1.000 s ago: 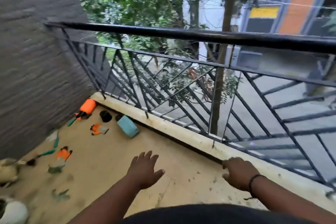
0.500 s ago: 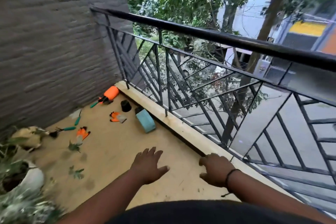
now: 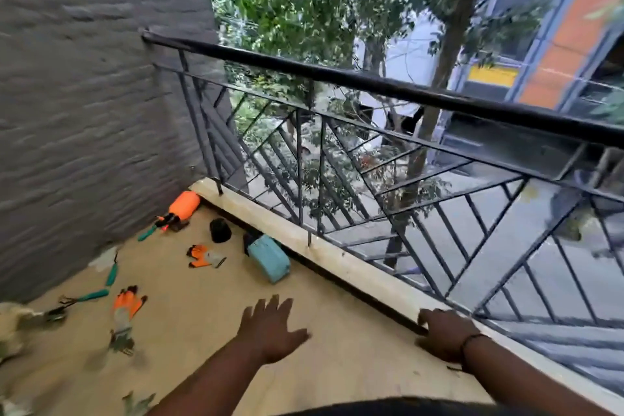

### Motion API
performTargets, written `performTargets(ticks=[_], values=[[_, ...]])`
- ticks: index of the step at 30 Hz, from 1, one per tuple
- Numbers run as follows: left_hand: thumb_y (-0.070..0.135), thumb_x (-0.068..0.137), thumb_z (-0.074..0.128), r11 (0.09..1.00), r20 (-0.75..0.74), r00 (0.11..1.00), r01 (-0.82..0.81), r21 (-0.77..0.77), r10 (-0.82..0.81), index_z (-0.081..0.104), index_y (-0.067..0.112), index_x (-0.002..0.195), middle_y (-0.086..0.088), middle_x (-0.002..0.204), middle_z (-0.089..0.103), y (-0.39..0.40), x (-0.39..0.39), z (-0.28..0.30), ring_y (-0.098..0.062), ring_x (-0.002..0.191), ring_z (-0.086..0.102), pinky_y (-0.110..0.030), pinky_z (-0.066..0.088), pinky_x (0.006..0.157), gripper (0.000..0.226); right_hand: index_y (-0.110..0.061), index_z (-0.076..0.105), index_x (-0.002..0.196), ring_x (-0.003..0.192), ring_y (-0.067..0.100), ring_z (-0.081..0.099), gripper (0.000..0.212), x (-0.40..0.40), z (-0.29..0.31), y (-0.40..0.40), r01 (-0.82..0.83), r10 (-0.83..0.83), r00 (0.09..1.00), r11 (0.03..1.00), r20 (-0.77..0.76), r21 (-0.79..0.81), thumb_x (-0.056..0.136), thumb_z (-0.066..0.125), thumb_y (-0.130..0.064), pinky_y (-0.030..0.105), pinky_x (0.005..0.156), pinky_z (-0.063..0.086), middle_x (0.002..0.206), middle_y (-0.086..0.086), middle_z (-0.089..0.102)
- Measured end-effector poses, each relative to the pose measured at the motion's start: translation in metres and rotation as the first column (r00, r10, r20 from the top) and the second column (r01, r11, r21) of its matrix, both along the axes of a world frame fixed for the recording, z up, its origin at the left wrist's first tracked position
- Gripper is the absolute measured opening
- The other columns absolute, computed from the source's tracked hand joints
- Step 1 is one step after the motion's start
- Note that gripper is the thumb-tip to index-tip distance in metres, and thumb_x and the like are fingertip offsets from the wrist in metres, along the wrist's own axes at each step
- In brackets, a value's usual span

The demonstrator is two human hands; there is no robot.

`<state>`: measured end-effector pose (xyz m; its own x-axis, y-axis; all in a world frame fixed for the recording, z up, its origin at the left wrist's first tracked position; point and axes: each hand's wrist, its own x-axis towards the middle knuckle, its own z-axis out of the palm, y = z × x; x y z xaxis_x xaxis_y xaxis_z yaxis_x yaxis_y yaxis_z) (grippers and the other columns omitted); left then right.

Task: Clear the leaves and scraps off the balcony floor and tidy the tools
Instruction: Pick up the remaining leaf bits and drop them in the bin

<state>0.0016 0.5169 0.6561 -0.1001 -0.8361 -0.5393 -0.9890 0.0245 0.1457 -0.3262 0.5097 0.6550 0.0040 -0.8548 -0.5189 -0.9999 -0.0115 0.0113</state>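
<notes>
My left hand (image 3: 270, 331) hovers over the tan balcony floor (image 3: 202, 307), fingers spread and holding nothing. My right hand (image 3: 442, 334) hangs by the stone kerb (image 3: 337, 257), fingers loosely curled and empty. Tools lie scattered ahead: an orange spray bottle (image 3: 184, 206), a black pot (image 3: 220, 230), a light blue container (image 3: 270, 258) on its side, an orange glove (image 3: 204, 257), a second orange glove (image 3: 126, 309) and green-handled hand tools (image 3: 91, 295). Green leaves (image 3: 138, 402) and scraps (image 3: 120, 343) lie on the floor at lower left.
A grey brick wall (image 3: 84, 111) closes the left side. A black metal railing (image 3: 371, 152) runs along the kerb, with trees and a street beyond. A pale plant pot (image 3: 13, 324) shows blurred at the left edge.
The view has swung and tilted left, so the wall fills more of the frame. Both hands stay out in front; the right hand now sits by the kerb.
</notes>
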Motion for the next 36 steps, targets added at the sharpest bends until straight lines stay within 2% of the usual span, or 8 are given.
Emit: performTargets(ticks=[8,15,18,23,25,27,30,36], values=[[0.074,0.09,0.033,0.995,-0.029,0.995,0.095,-0.04,-0.096,0.009,0.026,0.157,-0.004,0.165,0.006,-0.075,0.008,0.004,-0.026,0.15,0.006,-0.045,0.01,0.12,0.086,-0.033,0.045,0.135,0.132,0.019,0.039,0.054,0.011,-0.015,-0.024,0.086,-0.086,0.994,0.996,0.065,0.001,0.087,0.052,-0.056,0.03,0.102,0.038,0.138,-0.002,0.047],[0.076,0.088,0.034,0.989,-0.026,0.991,0.135,0.056,-0.133,0.01,0.028,0.157,-0.002,0.164,0.011,-0.159,0.004,-0.009,-0.022,0.15,0.011,-0.042,0.014,0.12,0.087,-0.031,0.047,0.132,0.135,0.024,0.033,0.053,-0.004,-0.045,-0.101,0.14,-0.148,0.985,0.986,0.092,0.091,0.087,0.05,-0.059,0.033,0.104,0.036,0.138,0.002,0.044],[0.096,0.063,0.014,0.981,-0.003,0.985,0.175,0.084,-0.175,0.012,0.03,0.156,-0.001,0.164,0.012,-0.218,-0.004,-0.011,-0.022,0.15,0.013,-0.04,0.016,0.119,0.115,-0.028,0.044,0.134,0.134,0.026,0.032,0.055,-0.007,-0.068,-0.165,0.119,-0.131,0.986,0.985,0.101,0.123,0.088,0.049,-0.057,0.036,0.104,0.035,0.139,0.005,0.043],[0.1,0.026,-0.018,0.953,0.072,0.952,0.289,0.091,-0.296,0.013,0.029,0.157,-0.003,0.164,0.014,-0.304,-0.019,-0.011,-0.024,0.149,0.016,-0.04,0.019,0.119,0.152,-0.024,0.045,0.135,0.133,0.028,0.036,0.052,-0.008,-0.075,-0.25,0.093,-0.107,0.992,0.977,0.067,0.191,0.09,0.051,-0.05,0.036,0.105,0.034,0.14,0.008,0.042],[0.101,0.051,-0.002,0.95,0.071,0.949,0.301,0.085,-0.307,0.014,0.028,0.157,-0.003,0.164,0.015,-0.331,-0.031,-0.011,-0.024,0.149,0.016,-0.042,0.018,0.119,0.129,-0.023,0.046,0.136,0.132,0.028,0.038,0.052,-0.007,-0.071,-0.272,0.091,-0.108,0.99,0.98,0.093,0.175,0.091,0.052,-0.049,0.035,0.106,0.035,0.141,0.009,0.043],[0.085,0.081,0.027,0.94,0.065,0.94,0.329,0.089,-0.335,0.014,0.027,0.157,-0.002,0.164,0.015,-0.355,-0.045,-0.016,-0.023,0.149,0.014,-0.044,0.017,0.119,0.096,-0.021,0.046,0.136,0.132,0.03,0.04,0.052,-0.008,-0.066,-0.289,0.104,-0.121,0.988,0.98,0.095,0.169,0.092,0.051,-0.047,0.036,0.107,0.035,0.14,0.011,0.045],[0.086,0.079,0.03,0.9,0.042,0.902,0.423,0.105,-0.429,0.016,0.029,0.156,-0.001,0.163,0.018,-0.381,-0.064,-0.028,-0.024,0.149,0.018,-0.045,0.018,0.119,0.097,-0.019,0.047,0.136,0.132,0.03,0.04,0.05,-0.009,-0.067,-0.3,0.152,-0.165,0.983,0.977,0.076,0.152,0.092,0.05,-0.044,0.036,0.107,0.036,0.141,0.013,0.045],[0.077,0.086,0.037,0.692,0.03,0.696,0.706,0.151,-0.717,0.011,0.03,0.156,-0.002,0.165,0.009,-0.436,-0.107,-0.049,-0.026,0.151,0.012,-0.046,0.014,0.121,0.089,-0.018,0.048,0.132,0.13,0.03,0.038,0.047,-0.007,-0.068,-0.279,0.434,-0.444,0.894,0.891,0.056,0.138,0.091,0.049,-0.042,0.039,0.103,0.037,0.136,0.012,0.048]])
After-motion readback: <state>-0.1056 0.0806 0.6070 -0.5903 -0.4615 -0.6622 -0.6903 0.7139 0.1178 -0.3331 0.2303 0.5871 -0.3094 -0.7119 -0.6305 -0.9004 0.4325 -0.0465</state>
